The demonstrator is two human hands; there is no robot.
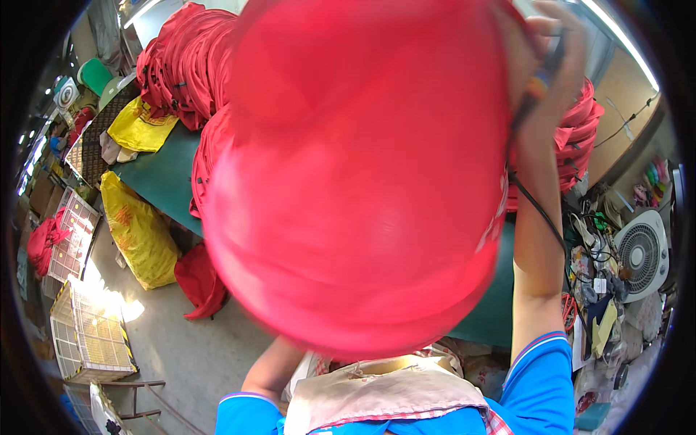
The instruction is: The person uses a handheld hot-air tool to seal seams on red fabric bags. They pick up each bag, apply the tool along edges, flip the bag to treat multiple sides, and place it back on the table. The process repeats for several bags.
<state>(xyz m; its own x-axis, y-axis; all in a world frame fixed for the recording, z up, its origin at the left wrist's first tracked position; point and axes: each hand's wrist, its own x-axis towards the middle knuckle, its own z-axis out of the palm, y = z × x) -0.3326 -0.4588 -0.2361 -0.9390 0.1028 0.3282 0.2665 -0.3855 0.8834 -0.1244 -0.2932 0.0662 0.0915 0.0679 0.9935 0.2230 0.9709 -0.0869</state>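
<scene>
A large, rounded red cloth piece, which looks like a hat, fills the middle of the view, close up and smeared by motion. White marks show along its right edge. My right hand is raised at the upper right, beside the cloth, its fingers closed around a slim dark corded tool with an orange band. The tool's black cord hangs down past my forearm; its exact kind is blurred. My left forearm reaches up beneath the cloth, which hides the left hand and its fingers.
Stacks of red cloth pieces lie on the green table, with another stack at right. A yellow bag and a red cloth hang or rest at the table's left. Wire crates stand left; a white fan is right.
</scene>
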